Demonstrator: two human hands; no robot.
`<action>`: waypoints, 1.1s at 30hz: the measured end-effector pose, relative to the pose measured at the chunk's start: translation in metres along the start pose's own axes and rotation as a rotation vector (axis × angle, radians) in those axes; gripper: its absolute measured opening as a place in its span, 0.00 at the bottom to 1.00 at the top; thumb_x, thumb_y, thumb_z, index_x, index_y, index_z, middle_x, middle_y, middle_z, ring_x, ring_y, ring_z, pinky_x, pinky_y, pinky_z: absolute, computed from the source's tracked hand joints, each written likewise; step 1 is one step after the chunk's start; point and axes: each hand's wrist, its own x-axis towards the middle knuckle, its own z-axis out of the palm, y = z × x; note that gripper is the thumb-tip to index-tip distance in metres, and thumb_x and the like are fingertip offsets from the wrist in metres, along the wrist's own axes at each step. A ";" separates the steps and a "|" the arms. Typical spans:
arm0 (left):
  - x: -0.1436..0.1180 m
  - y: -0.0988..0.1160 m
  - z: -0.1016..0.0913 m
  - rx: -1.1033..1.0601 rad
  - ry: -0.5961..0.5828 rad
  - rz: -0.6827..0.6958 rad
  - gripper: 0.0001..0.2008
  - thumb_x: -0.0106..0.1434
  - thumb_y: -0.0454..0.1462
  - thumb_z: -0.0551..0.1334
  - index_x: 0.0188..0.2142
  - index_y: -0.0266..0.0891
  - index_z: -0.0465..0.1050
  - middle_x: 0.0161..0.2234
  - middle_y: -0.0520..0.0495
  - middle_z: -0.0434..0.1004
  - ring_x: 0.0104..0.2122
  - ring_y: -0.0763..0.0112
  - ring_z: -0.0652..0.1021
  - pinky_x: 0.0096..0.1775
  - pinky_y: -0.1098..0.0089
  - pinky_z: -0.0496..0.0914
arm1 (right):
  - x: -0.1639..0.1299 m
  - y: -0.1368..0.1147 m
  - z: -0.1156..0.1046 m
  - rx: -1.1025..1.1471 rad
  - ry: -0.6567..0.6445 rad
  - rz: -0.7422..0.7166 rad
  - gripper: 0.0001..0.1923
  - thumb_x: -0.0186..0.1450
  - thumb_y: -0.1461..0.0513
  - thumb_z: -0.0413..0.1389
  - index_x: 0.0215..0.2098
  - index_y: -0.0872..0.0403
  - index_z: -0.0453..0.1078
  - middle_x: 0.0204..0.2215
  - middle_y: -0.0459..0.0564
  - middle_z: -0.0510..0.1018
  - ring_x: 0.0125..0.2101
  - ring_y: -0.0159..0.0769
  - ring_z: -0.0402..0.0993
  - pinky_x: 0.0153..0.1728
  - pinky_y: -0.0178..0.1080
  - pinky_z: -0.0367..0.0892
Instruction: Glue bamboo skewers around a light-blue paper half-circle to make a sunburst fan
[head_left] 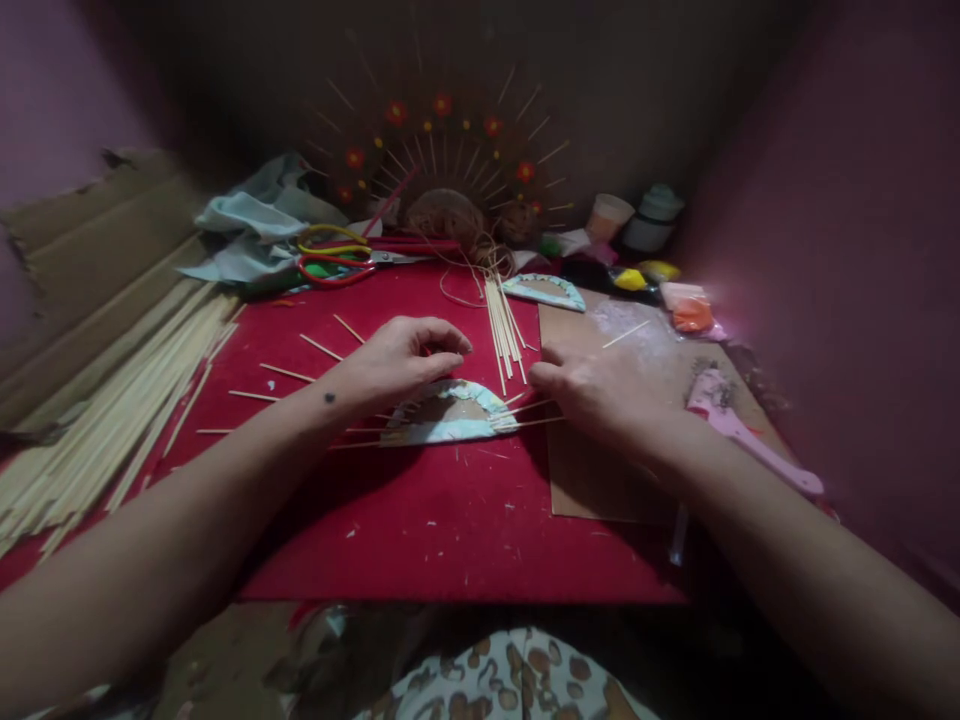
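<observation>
A half-round cardboard piece [450, 415] with a pale blue rim lies on the red mat [420, 520], thin wooden sticks poking out from under it. My left hand [397, 360] rests on its upper left edge, fingers curled down onto it. My right hand [600, 385] lies just to its right, fingertips touching the sticks that jut out from the piece. Whether either hand pinches a stick is not clear. A small bundle of short sticks [504, 325] lies just beyond, between my hands.
Long bamboo sticks [112, 420] lie along the left. Red and yellow scissors [337, 262], a finished fan of sticks with red flowers [442, 160], a second half-round piece [544, 290], cups [607, 215], coloured clay [630, 278], a brown board [600, 480] and a pink tool [742, 435] surround the mat.
</observation>
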 end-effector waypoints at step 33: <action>-0.003 -0.007 0.021 0.272 -0.067 0.186 0.11 0.61 0.40 0.58 0.35 0.37 0.76 0.34 0.45 0.76 0.35 0.67 0.75 0.37 0.67 0.68 | 0.010 0.000 0.010 0.272 -0.042 -0.025 0.12 0.65 0.66 0.54 0.28 0.52 0.78 0.30 0.49 0.74 0.29 0.32 0.63 0.26 0.39 0.49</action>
